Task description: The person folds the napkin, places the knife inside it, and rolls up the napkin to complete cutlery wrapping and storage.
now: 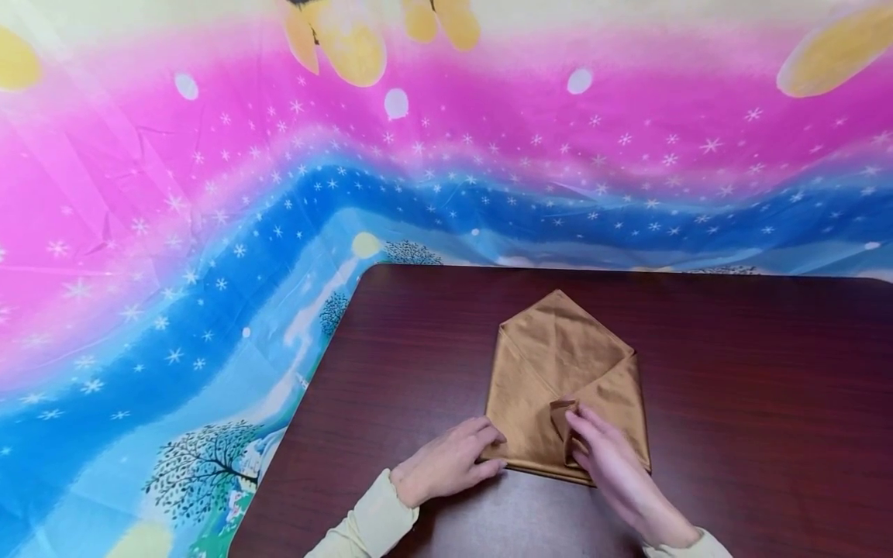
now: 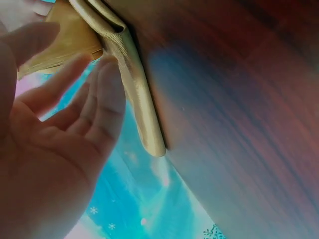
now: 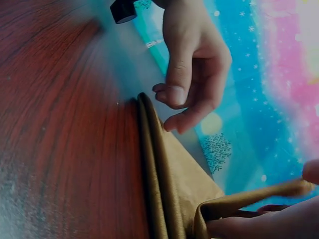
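1. Head view: A golden-brown satin cloth (image 1: 523, 422), folded into a five-sided, envelope-like shape, lies flat on the dark wood-grain table (image 1: 377, 364). Its point faces away from the person.
2. Head view: The right hand (image 1: 614, 465) pinches a small raised flap (image 1: 559, 421) of the cloth, right of centre at the near side. The left hand (image 1: 449, 459) rests at the near left corner, fingers relaxed and touching the cloth. A pale sleeve (image 1: 373, 518) covers the left forearm. A printed backdrop (image 1: 139, 232) with snowflakes and trees hangs behind the table.
3. Left wrist view: The left hand's fingers extend, thumb set apart from them, fingertips at the folded cloth edge. The layers form a thick, rounded fold along this edge.
4. Right wrist view: The flap stands lifted between the right hand's digits, partly cut off by the frame. Across the cloth, the left hand's fingers bend loosely beside the corner; a fingertip meets the fabric.
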`<control>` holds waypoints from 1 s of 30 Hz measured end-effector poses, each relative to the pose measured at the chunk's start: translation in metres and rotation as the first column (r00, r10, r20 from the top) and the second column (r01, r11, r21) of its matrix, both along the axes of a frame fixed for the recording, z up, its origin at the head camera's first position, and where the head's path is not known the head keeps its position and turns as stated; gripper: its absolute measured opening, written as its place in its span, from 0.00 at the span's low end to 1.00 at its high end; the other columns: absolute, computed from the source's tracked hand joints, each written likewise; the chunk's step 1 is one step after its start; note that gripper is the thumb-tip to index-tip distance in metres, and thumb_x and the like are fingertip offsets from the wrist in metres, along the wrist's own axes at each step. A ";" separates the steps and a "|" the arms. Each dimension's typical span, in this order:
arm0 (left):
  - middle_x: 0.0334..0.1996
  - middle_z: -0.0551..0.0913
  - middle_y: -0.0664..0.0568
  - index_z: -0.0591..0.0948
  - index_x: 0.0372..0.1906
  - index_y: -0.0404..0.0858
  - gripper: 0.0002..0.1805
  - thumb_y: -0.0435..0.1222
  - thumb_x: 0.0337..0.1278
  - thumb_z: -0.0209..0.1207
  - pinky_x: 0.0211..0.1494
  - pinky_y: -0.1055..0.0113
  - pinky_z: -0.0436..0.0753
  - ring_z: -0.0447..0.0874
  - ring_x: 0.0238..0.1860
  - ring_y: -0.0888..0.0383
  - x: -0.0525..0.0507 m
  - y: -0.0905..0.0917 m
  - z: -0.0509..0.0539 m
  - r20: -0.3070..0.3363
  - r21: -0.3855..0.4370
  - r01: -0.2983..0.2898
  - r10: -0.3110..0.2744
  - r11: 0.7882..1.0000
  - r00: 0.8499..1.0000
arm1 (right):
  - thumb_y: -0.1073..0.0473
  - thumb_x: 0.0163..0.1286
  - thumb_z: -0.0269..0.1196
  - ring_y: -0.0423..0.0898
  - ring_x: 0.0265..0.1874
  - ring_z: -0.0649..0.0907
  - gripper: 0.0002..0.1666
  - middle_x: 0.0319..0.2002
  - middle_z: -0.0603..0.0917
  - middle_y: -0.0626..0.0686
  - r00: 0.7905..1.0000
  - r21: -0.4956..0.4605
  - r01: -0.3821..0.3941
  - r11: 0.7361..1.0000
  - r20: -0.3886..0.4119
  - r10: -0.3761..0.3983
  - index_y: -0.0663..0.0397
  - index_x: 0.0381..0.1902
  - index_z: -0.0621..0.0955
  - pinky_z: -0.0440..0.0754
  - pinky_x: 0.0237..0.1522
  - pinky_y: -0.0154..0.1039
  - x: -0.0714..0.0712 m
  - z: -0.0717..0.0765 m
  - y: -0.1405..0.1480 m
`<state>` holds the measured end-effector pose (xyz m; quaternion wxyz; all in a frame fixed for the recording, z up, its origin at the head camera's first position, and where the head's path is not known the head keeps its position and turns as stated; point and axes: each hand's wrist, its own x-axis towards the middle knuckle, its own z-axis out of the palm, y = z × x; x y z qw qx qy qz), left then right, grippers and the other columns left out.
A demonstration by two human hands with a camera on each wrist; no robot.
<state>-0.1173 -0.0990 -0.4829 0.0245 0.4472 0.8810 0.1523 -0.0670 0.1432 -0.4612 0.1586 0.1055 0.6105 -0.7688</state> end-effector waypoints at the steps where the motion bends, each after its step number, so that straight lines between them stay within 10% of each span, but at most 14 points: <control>1: 0.43 0.79 0.57 0.80 0.48 0.42 0.15 0.47 0.67 0.55 0.48 0.76 0.76 0.76 0.42 0.68 0.000 0.000 0.000 0.003 0.007 -0.014 0.014 1.000 1.000 | 0.51 0.76 0.49 0.55 0.76 0.47 0.42 0.77 0.45 0.61 1.000 0.016 -0.004 1.000 -0.001 0.004 0.66 0.75 0.45 0.48 0.74 0.56 0.000 -0.001 -0.001; 7: 0.40 0.81 0.55 0.79 0.48 0.39 0.14 0.43 0.65 0.57 0.44 0.77 0.76 0.76 0.37 0.66 -0.003 0.000 -0.002 0.108 0.075 -0.106 0.098 0.992 0.989 | 0.53 0.74 0.52 0.50 0.75 0.53 0.42 0.75 0.52 0.63 1.000 0.048 -0.007 0.999 0.016 0.006 0.65 0.75 0.49 0.63 0.68 0.32 0.002 -0.008 -0.006; 11: 0.36 0.82 0.54 0.79 0.48 0.35 0.15 0.41 0.64 0.58 0.41 0.78 0.77 0.77 0.34 0.68 -0.007 0.002 -0.003 0.279 0.165 -0.181 0.130 0.970 0.951 | 0.53 0.73 0.53 0.51 0.75 0.53 0.42 0.75 0.52 0.63 1.000 0.038 -0.002 0.999 0.008 0.002 0.66 0.75 0.49 0.66 0.53 0.15 0.002 -0.010 -0.007; 19: 0.24 0.80 0.60 0.83 0.37 0.37 0.06 0.36 0.59 0.61 0.31 0.82 0.73 0.71 0.24 0.76 -0.011 0.013 -0.004 0.367 0.243 -0.283 0.182 0.928 0.912 | 0.54 0.73 0.54 0.42 0.69 0.64 0.37 0.74 0.58 0.61 1.000 0.082 -0.004 0.997 0.000 0.004 0.64 0.73 0.57 0.69 0.60 0.25 0.002 -0.007 -0.002; 24: 0.20 0.74 0.64 0.84 0.29 0.39 0.02 0.32 0.54 0.61 0.27 0.81 0.70 0.68 0.21 0.75 -0.010 0.015 0.003 0.447 0.295 -0.347 0.193 0.890 0.874 | 0.54 0.75 0.53 0.28 0.56 0.75 0.29 0.68 0.67 0.63 0.990 0.232 0.033 0.972 -0.139 -0.001 0.66 0.67 0.67 0.74 0.56 0.26 0.005 0.000 0.018; 27: 0.20 0.75 0.64 0.83 0.29 0.39 0.02 0.32 0.52 0.61 0.28 0.80 0.71 0.69 0.21 0.74 -0.010 0.014 0.008 0.482 0.308 -0.386 0.207 0.869 0.851 | 0.53 0.74 0.55 0.25 0.49 0.78 0.23 0.60 0.77 0.60 0.957 0.460 0.105 0.882 -0.289 0.037 0.61 0.60 0.75 0.76 0.48 0.23 0.009 0.004 0.035; 30: 0.20 0.77 0.63 0.83 0.28 0.40 0.02 0.32 0.49 0.61 0.29 0.79 0.73 0.71 0.21 0.74 -0.011 0.012 0.009 0.470 0.289 -0.407 0.242 0.867 0.849 | 0.56 0.69 0.61 0.27 0.43 0.79 0.14 0.48 0.84 0.53 0.890 0.689 0.235 0.686 -0.435 0.133 0.53 0.50 0.82 0.75 0.41 0.24 0.014 0.004 0.050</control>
